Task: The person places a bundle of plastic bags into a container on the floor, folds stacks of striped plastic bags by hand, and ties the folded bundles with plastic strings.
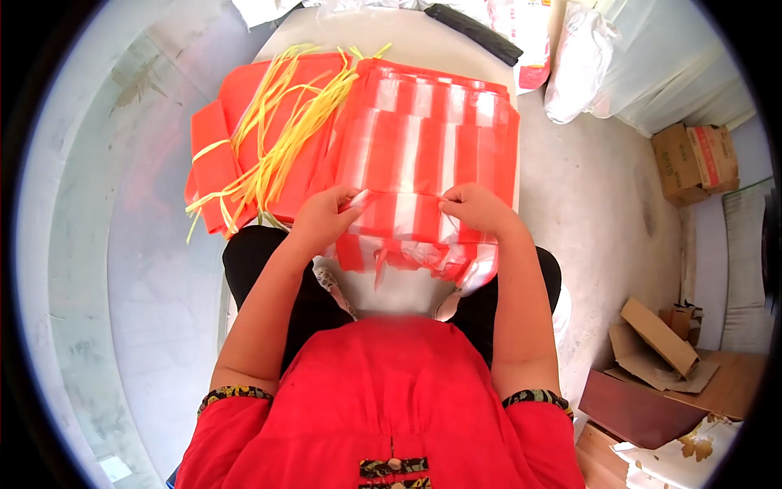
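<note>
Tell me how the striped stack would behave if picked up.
Probably floppy: the striped stack is crumpled along its near edge. Its glossy surface suggests it could be slippery, and the layers showing at its far edge might slide apart.

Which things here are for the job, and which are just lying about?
For the job:
striped plastic, pinched by left hand and right hand
yellow strips, probably
red stack under the strips, probably

Just lying about, it seems:
black roll
white bundle
box by the wall
loose cardboard
</note>
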{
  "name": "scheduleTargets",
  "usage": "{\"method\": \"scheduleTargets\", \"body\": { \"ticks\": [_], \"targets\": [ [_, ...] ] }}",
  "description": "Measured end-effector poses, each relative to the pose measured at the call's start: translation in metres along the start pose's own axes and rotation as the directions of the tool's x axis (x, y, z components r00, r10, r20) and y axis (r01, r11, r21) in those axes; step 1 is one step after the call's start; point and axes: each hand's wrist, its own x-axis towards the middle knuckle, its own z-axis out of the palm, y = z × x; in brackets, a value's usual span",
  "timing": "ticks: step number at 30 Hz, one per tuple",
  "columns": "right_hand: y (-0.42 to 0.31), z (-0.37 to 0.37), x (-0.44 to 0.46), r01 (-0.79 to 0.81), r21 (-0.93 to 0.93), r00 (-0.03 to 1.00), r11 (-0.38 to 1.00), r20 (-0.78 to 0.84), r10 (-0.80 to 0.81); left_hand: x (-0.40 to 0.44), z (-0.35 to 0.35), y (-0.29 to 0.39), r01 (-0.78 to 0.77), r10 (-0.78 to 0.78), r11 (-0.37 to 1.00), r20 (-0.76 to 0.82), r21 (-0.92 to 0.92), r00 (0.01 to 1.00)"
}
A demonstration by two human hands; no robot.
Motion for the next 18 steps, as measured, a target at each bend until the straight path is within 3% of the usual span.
{"method": "scheduleTargets", "body": {
  "ticks": [2, 5, 8, 11, 14, 17, 18],
  "targets": [
    [0.002, -0.001, 0.01, -0.027, -0.064, 0.999, 0.998, 0.017, 0.028, 0.002, 0.005, 0.002, 0.021, -0.018, 0.998, -0.047, 0.058, 0.999],
    [0.003, 0.004, 0.008, -0.048, -0.013, 0.997, 0.999, -0.059, 0.047, -0.004, 0.013, 0.018, 0.016, 0.009, 0.988, -0.158, 0.154, 0.987],
    [0.012, 0.01, -0.001, 0.008, 0.017, 0.971, 1.0, -0.239, -0.004, -0.002, 0.02, 0.015, -0.008, 0.064, 0.966, -0.211, 0.259, 0.975],
    [0.018, 0.019, -0.032, 0.029, 0.011, 0.883, 1.0, -0.47, -0.021, -0.001, 0.02, 0.01, -0.035, 0.092, 0.96, -0.194, 0.277, 0.977],
    [0.035, 0.025, -0.049, -0.024, 0.012, 0.866, 1.0, -0.499, 0.027, -0.002, 0.019, 0.009, -0.024, 0.058, 0.982, -0.175, 0.187, 0.983],
    [0.057, 0.041, -0.063, 0.164, -0.413, 0.667, 0.896, -0.623, -0.409, -0.005, 0.016, 0.012, -0.012, 0.047, 0.976, -0.153, 0.217, 0.987],
    [0.053, 0.042, -0.07, 0.215, -0.447, 0.673, 0.868, -0.577, -0.464, -0.007, 0.014, 0.013, -0.01, 0.04, 0.977, -0.134, 0.212, 0.99]
  ]
}}
